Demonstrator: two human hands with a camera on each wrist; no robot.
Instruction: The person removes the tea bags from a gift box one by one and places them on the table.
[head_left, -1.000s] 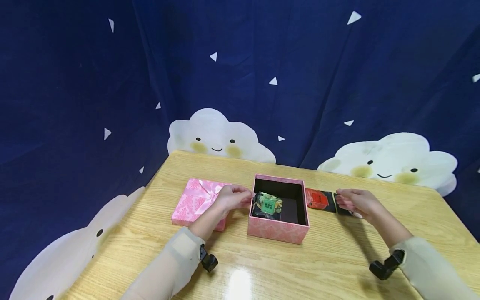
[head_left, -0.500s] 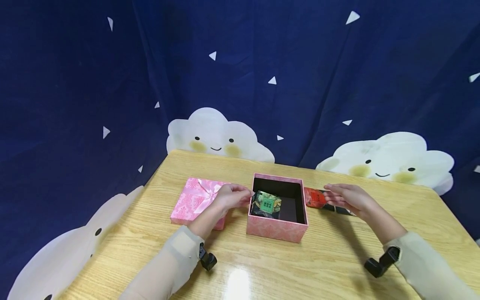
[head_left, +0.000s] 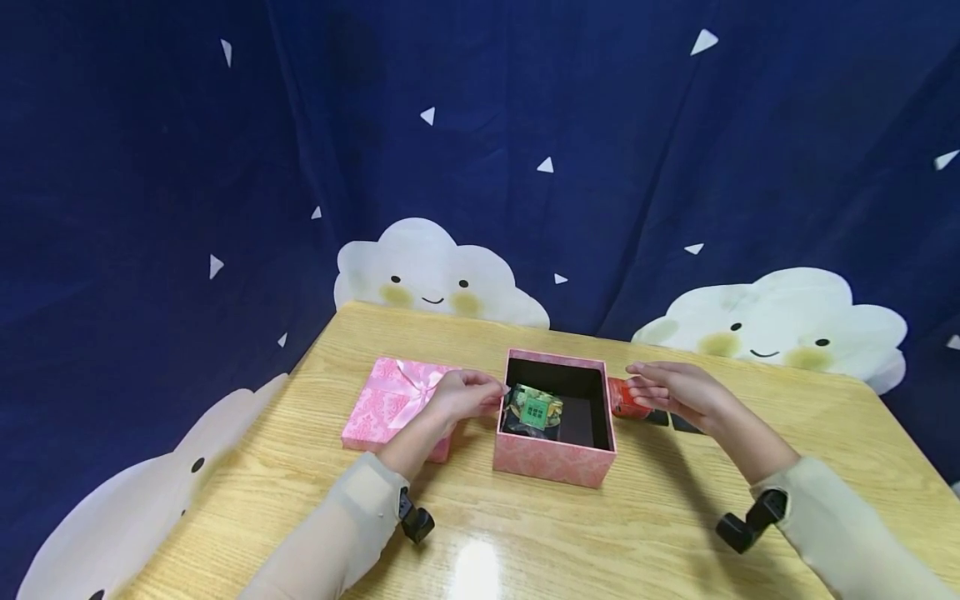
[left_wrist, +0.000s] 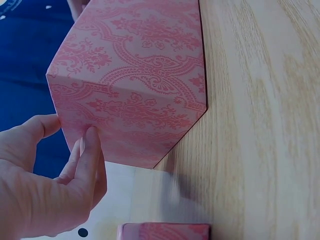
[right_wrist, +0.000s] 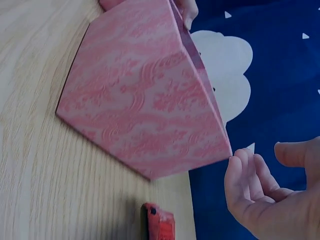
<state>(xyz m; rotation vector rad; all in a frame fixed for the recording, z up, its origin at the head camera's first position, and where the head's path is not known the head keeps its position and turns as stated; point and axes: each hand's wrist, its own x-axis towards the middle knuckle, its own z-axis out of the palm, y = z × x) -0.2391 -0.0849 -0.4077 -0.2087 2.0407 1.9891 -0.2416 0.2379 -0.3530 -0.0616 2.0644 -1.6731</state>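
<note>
A pink damask gift-box lid (head_left: 384,408), topped by a pale ribbon bow (head_left: 420,387), lies bow side up on a wood-grain worktop (head_left: 585,542), left of a person's left hand (head_left: 463,395), which pinches the near-left wall of the matching pink gift box (head_left: 553,463) between thumb and fingers. The box sits upright mid-worktop, its mouth facing up; looking nearly square, it shows no plain long axis. Inside, against the left side, rests a green-labelled packet (head_left: 535,410), label upward. Just right of the box, a red packet (head_left: 624,400) lies flat, partly covered from view, its long axis hard to tell. Above it hovers the right hand (head_left: 678,390), fingers loosely bent, gripping nothing; a dark packet (head_left: 686,423) shows beneath. By appearances, the lid is off and one packet is in, with two outside.
</note>
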